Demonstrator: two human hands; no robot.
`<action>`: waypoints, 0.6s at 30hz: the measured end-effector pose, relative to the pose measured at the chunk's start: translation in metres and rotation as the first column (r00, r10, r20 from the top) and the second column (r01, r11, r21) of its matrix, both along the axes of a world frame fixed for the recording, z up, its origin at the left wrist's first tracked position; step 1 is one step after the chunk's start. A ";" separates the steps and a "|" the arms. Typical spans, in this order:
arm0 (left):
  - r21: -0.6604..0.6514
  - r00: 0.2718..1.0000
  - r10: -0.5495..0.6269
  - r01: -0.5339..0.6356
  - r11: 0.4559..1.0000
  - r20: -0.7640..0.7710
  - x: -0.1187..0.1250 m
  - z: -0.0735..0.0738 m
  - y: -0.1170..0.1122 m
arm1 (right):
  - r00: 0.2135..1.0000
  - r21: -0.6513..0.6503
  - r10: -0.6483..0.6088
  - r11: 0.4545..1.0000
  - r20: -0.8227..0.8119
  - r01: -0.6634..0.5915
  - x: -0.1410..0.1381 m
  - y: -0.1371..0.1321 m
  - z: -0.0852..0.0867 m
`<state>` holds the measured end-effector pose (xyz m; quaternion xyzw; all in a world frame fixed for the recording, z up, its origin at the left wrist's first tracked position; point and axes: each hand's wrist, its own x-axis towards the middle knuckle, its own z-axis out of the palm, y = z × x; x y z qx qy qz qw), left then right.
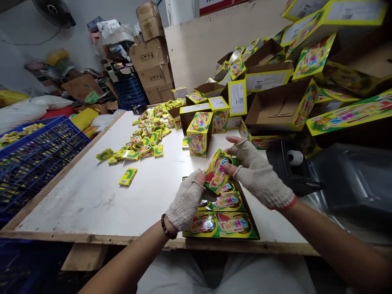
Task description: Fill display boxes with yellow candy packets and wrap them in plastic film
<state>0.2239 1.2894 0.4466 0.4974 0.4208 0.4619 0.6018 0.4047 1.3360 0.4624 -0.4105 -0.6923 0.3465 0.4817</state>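
I have the glossy yellow packet [217, 171] pinched between my left hand [186, 200] and right hand [260, 171], both part-closed in coarse fingerless gloves [186, 206], just above the cardboard tray [246, 212] of matching packets [228, 222]. Beyond the tray, a yellow carton [199, 134] stands upright on the smooth white worktop [76, 196], with shiny loose sachets [143, 143] heaped farther left.

A packing room: stacked cardboard cartons [150, 61], yellow printed boxes [199, 134], a worktable [76, 200].
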 end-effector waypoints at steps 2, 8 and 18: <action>0.063 0.978 0.027 -0.014 0.998 -0.207 -0.006 0.001 0.002 | 0.985 0.186 0.043 0.980 0.167 -0.074 0.005 0.004 -0.002; 0.200 0.886 0.033 0.068 0.977 -0.462 -0.018 0.000 0.018 | 0.749 0.195 0.140 0.919 0.648 -0.342 0.007 0.019 -0.003; 0.366 0.134 0.512 -0.549 0.751 -0.849 -0.181 -0.075 0.073 | 0.519 -0.023 -0.036 0.994 0.854 0.106 -0.005 0.020 -0.051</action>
